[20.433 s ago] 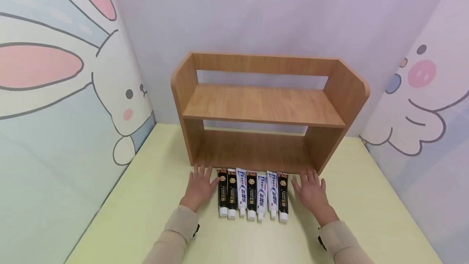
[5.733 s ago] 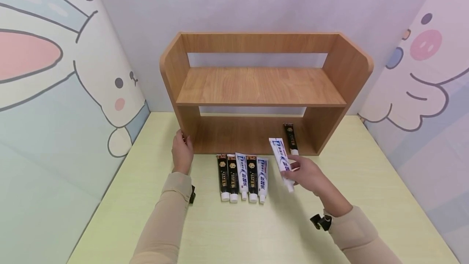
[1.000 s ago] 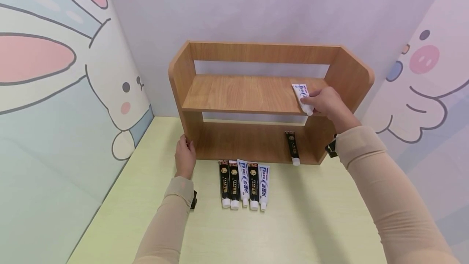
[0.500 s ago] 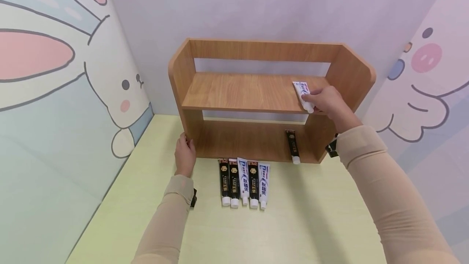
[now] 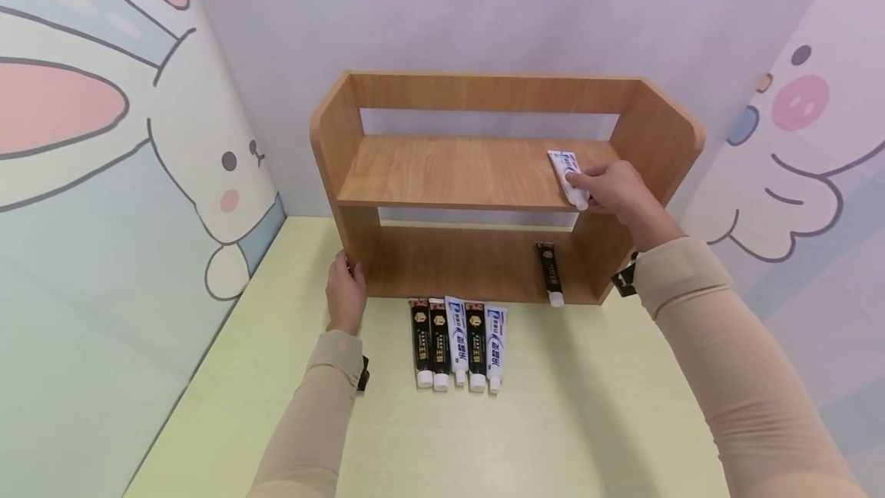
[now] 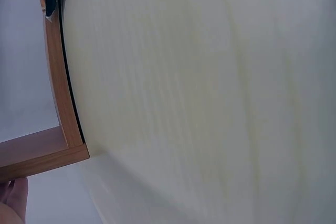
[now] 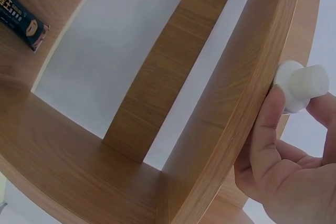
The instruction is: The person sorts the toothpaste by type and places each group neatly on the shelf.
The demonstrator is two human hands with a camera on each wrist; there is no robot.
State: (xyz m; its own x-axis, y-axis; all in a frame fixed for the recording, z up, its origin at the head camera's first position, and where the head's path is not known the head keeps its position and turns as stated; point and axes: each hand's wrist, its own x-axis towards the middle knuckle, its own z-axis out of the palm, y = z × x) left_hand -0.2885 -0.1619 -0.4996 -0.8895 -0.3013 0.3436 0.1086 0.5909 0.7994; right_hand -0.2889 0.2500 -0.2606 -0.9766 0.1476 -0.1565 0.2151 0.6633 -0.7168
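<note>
I am watching the right hand (image 5: 611, 187) pinching a white tube (image 5: 562, 166) near its cap end, over the right part of the upper board (image 5: 449, 167). From those fingers the tube is lying leftward and toward the back, its long axis running mostly front to back, with the flat end slanting a little left. In the right wrist view, the white cap (image 7: 313, 81) is poking out just at the board's front edge, with one digit on each side; the digit on the board's side is sitting close against that edge, so I am judging it the main thing in the way of lying flat. I am not able to tell whether the tube's whole underside is touching wood.

Just rightward, the right side panel (image 5: 657, 148) is standing near the knuckles. Below, a black tube (image 5: 549, 271) is lying on the lower board (image 5: 449, 260), cap at the front.

Well apart, the left hand (image 5: 346, 294) is resting against the left side panel (image 5: 339, 144); how far its fingers are wrapping I cannot tell. On the table (image 5: 429, 444), five more tubes (image 5: 458, 336), black and white mixed, are lying in a row before the shelf, caps facing the person.
</note>
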